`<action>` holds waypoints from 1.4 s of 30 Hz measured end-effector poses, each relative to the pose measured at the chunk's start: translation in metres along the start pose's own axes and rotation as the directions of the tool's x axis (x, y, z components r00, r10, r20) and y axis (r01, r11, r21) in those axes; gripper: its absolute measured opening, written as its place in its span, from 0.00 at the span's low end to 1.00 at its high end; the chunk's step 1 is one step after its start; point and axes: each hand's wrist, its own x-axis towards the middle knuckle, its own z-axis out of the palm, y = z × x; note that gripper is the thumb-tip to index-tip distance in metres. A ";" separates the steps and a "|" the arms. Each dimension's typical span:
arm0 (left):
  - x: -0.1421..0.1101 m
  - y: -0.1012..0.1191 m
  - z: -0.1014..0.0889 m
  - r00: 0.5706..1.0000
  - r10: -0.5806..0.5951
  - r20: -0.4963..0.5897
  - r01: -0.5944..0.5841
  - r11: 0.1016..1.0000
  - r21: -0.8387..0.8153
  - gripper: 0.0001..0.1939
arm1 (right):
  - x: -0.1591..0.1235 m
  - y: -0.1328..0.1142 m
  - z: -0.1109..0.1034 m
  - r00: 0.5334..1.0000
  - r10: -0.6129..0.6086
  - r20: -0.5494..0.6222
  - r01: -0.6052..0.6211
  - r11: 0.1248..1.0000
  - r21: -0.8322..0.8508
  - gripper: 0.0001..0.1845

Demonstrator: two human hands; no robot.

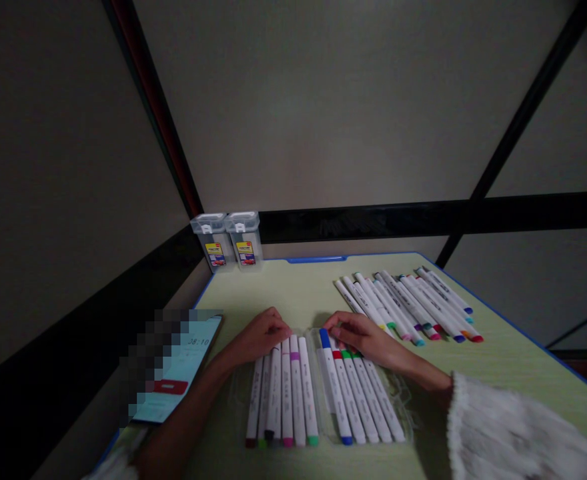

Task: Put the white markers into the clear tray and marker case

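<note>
Two rows of white marker pens with coloured caps lie in clear plastic trays on a pale green table [523,360]. My left hand [258,337] rests with curled fingers on the far ends of the left row of markers [283,393]. My right hand [358,333] has its fingers pinched at the far end of the right row of markers [358,397], near a blue-capped marker [326,340]. What the fingers hold cannot be made out.
A third group of several loose markers [408,303] lies at the far right of the table. Two clear plastic boxes [228,240] stand at the far left corner. A phone [178,373] with a lit screen lies at the left edge. Dark frame bars run behind the table.
</note>
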 end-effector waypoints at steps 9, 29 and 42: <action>0.000 -0.004 0.002 1.000 -0.020 -0.023 0.020 1.000 -0.011 0.09 | 0.000 0.001 0.001 1.000 0.012 -0.018 -0.012 1.000 -0.027 0.11; 0.000 -0.004 0.003 0.999 -0.007 -0.045 0.001 0.993 -0.118 0.08 | -0.001 0.001 0.001 0.999 0.018 -0.037 -0.020 0.999 -0.042 0.14; -0.001 -0.003 0.002 1.000 0.019 0.002 -0.019 0.999 -0.028 0.10 | 0.000 0.005 0.000 1.000 -0.004 -0.031 0.003 0.998 -0.056 0.15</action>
